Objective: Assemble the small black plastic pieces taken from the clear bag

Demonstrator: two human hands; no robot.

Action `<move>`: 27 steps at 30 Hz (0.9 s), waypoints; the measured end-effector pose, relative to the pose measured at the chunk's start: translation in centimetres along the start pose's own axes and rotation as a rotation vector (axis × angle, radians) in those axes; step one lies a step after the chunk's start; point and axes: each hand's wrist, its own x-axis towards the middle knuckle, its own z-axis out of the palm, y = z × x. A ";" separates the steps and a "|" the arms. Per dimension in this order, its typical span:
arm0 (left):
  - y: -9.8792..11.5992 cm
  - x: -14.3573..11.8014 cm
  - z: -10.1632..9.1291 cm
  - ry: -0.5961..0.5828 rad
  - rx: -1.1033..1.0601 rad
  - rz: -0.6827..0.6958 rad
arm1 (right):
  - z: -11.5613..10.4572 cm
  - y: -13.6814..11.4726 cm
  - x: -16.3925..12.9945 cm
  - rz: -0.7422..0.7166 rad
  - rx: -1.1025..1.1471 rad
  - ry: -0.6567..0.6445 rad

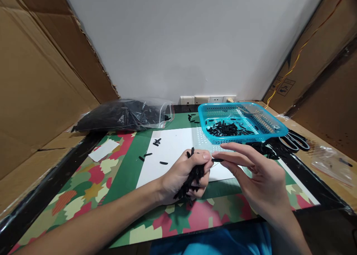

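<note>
The left hand (185,175) is gripping a bundle of sticks (192,178) while the right hand's (256,177) fingers are pinching one stick (217,160); the basket (275,130) is holding few, the bag (122,115) many.

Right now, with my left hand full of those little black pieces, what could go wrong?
The left hand grips a loose bundle of black pieces with ends sticking out below the fist, so some could slip onto the patterned mat. The right hand pinches a single piece only at the fingertips; it may drop short of the blue basket. Strays already lie on the white sheet.
</note>
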 end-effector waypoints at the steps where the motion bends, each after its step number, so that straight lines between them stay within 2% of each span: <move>1: 0.1 0.0 0.0 0.003 -0.006 0.002 | 0.0 0.0 0.0 0.001 0.002 -0.002; 12: -0.1 0.1 -0.5 -0.005 0.028 -0.004 | 0.5 -0.1 0.3 0.003 -0.023 0.008; 21: 0.1 0.0 -0.3 -0.007 0.012 0.013 | 0.1 0.1 0.6 0.017 -0.080 0.011; 27: 0.2 -0.1 -0.2 -0.008 0.014 0.005 | 0.1 -0.3 0.6 0.095 -0.036 -0.016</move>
